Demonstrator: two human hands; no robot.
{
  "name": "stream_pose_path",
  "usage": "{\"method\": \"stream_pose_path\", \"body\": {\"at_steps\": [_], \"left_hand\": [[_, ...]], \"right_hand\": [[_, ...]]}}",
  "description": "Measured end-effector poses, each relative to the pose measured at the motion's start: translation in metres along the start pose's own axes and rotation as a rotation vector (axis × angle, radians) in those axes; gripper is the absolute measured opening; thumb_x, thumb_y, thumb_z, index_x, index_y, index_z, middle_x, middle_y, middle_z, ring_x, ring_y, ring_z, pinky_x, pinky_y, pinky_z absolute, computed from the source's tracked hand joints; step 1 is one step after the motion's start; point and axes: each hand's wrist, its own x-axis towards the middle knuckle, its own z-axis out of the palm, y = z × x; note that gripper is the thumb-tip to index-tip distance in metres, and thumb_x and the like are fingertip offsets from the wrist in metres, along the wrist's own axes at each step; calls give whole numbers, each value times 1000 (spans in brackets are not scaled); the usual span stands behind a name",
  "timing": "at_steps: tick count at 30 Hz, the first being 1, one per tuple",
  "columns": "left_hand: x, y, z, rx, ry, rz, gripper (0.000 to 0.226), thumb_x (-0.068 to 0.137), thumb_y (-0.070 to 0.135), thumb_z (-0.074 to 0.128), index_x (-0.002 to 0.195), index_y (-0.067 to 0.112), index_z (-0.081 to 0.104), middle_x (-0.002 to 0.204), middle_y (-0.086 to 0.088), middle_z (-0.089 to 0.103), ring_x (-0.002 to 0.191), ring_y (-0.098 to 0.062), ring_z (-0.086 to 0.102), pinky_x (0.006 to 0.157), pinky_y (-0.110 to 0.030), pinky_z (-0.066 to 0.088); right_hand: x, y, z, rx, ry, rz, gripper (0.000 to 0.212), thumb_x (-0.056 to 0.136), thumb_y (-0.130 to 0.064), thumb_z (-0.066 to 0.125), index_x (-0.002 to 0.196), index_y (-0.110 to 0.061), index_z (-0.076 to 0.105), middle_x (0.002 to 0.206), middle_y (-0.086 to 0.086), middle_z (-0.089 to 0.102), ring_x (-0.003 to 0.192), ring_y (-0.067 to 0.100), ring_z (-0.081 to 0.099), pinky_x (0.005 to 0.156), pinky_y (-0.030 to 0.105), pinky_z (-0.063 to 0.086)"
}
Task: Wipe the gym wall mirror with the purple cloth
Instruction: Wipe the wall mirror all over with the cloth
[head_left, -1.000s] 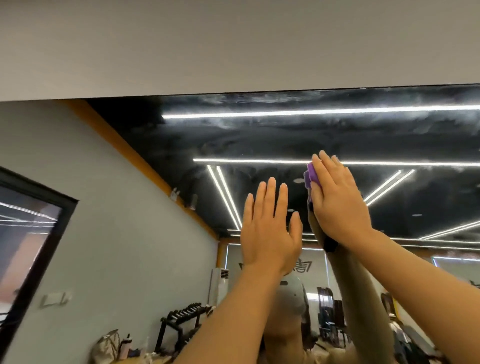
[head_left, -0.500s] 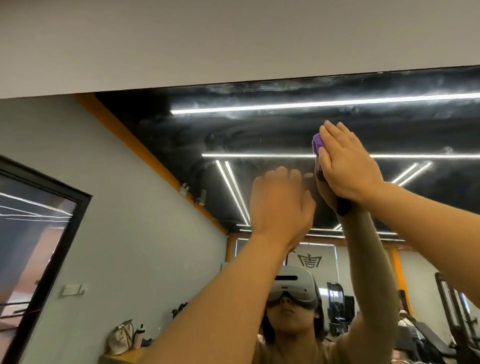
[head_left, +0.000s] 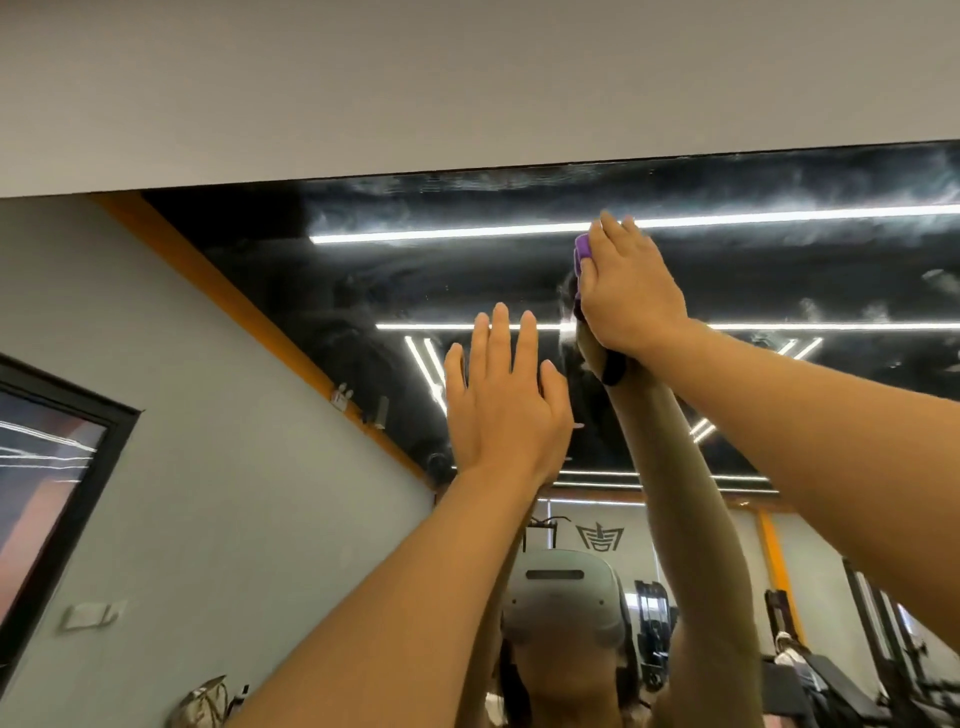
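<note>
Right hand (head_left: 631, 291) presses the small purple cloth (head_left: 583, 248) flat on the smeared glass wall mirror (head_left: 467, 270); left hand (head_left: 504, 410) spread, braced (next: upper streaks).

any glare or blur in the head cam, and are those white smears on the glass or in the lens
Head view: reflected ceiling light strips glare brightly across the mirror; the hazy white smears sit on the glass near its top edge; the right hand pressing the purple cloth has slightly blurred fingertips; the left hand looks sharper; wide-angle bending tilts the top edge.
</note>
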Motion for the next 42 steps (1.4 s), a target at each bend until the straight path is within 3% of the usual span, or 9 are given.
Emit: {"method": "stream_pose_path", "body": {"at_steps": [6,13,17,22,28,32,36,40,42], "left_hand": [[0,-4,3,42,-23,86,66,97,43,7,161,31,4,169,7,-7,154,-9,-14,121,-36,-15],[1,2,0,84,-43,79,68,95,44,4,161,29,9,170,5,0,155,-14,-9,122,-38,-12],[0,14,0,52,-29,18,70,94,46,7,161,28,16,170,3,4,156,-15,-7,123,-42,-11],[0,17,-2,71,-1,-10,69,95,47,9,160,28,21,169,3,10,156,-16,-1,124,-42,-7],[0,41,3,34,15,-111,56,108,38,28,160,20,19,170,0,5,156,-18,-3,123,-35,-8],[-2,56,8,40,13,-6,67,98,44,12,162,23,14,170,1,3,156,-17,-4,121,-31,-13],[-4,60,10,43,-32,-17,55,109,37,20,162,24,11,170,1,-1,155,-16,-9,121,-33,-14],[-5,67,9,64,-15,-11,53,110,29,26,161,24,15,170,1,4,156,-15,-5,123,-35,-10],[-4,74,10,35,-1,-8,52,109,23,31,160,23,20,169,1,8,156,-15,-1,123,-34,-7]], "right_hand": [[-19,22,-6,38,-7,-50,54,111,-26,27,160,-6,17,169,9,12,156,21,4,124,30,-1],[-15,65,-25,-30,83,169,49,106,-15,33,152,5,32,163,19,25,151,34,17,125,42,9],[-10,18,-15,-9,47,-13,39,104,-11,38,139,4,45,149,21,42,140,34,32,121,41,17],[-16,31,-14,43,2,-69,53,111,-23,27,159,-4,16,168,10,12,156,23,5,123,30,-2],[-33,135,-55,-30,92,197,49,108,-15,30,153,4,29,163,18,24,153,32,15,126,40,8],[-23,123,-52,-48,102,295,52,104,-13,33,152,6,29,161,22,26,151,38,16,125,45,9],[-26,68,-35,-51,12,10,51,106,-22,28,146,7,36,156,23,32,147,37,22,122,42,10],[-34,64,-27,-4,-53,-116,56,111,-26,22,160,-3,9,169,11,3,156,25,-1,125,35,-3],[-31,84,-33,-46,-17,-91,54,110,-19,25,159,-1,12,169,11,-5,156,27,-5,125,38,-4]]}}
